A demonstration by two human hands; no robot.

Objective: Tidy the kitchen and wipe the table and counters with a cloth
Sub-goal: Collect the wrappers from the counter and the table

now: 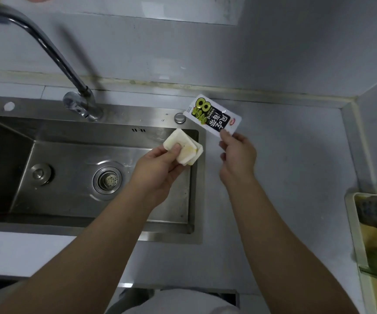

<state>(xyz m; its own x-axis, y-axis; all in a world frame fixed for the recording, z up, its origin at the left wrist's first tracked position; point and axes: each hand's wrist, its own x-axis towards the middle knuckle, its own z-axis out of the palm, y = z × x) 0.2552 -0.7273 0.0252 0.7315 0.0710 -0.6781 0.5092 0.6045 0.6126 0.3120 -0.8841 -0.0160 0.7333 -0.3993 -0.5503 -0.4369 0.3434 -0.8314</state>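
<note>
Surface (284, 177): It is grey and flat. It runs round the sink to the wall at the back and on the right.
Sink (69, 207): It is a shiny metal box set in the surface, on my left side.
Tap (54, 53): It is a bent metal pipe. It stands at the back of the sink and curves up to the left.
Tray (350, 223): It sits at the right edge. It holds yellow and dark things that I cannot make out.
Left hand (158, 168): It is above the right end of the sink. My fingers and thumb grip the white cloth.
Right hand (239, 155): It is above the surface, just beside the sink. My fingers pinch the bottom edge of the packet.
White cloth (185, 145): It is folded in layers, with a yellow stain. It is up in the air, not on the surface.
Packet (212, 115): It is black and white with green marks. It points up and away from me.
Drain (107, 180): It is a round hole in the sink floor.
Plug (40, 174): It is a small round knob, left of the drain.
</note>
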